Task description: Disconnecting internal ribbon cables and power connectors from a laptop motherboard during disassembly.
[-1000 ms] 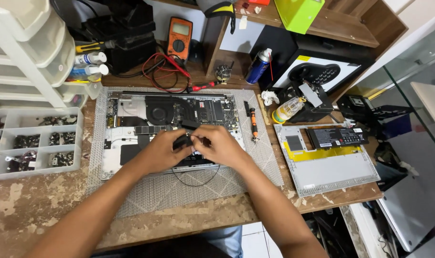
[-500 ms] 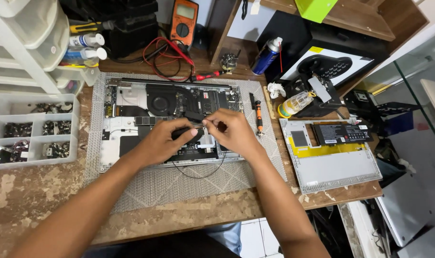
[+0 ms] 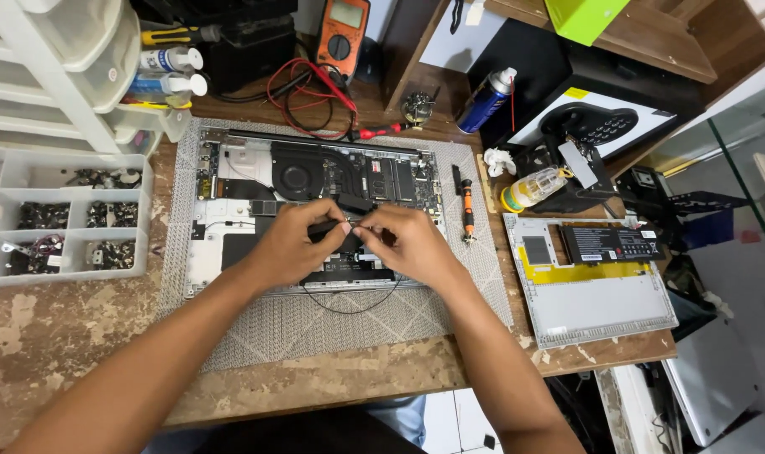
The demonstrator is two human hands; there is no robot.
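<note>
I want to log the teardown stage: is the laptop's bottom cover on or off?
Off. The laptop lies with fan and boards exposed, and the grey cover lies apart on the right.

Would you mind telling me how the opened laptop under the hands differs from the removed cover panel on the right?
The opened laptop shows its fan and circuit boards; the cover panel is mostly bare grey metal, with a black battery lying on it. The laptop rests on a grey mat; the panel rests on the wooden bench. Both lie flat.
</note>
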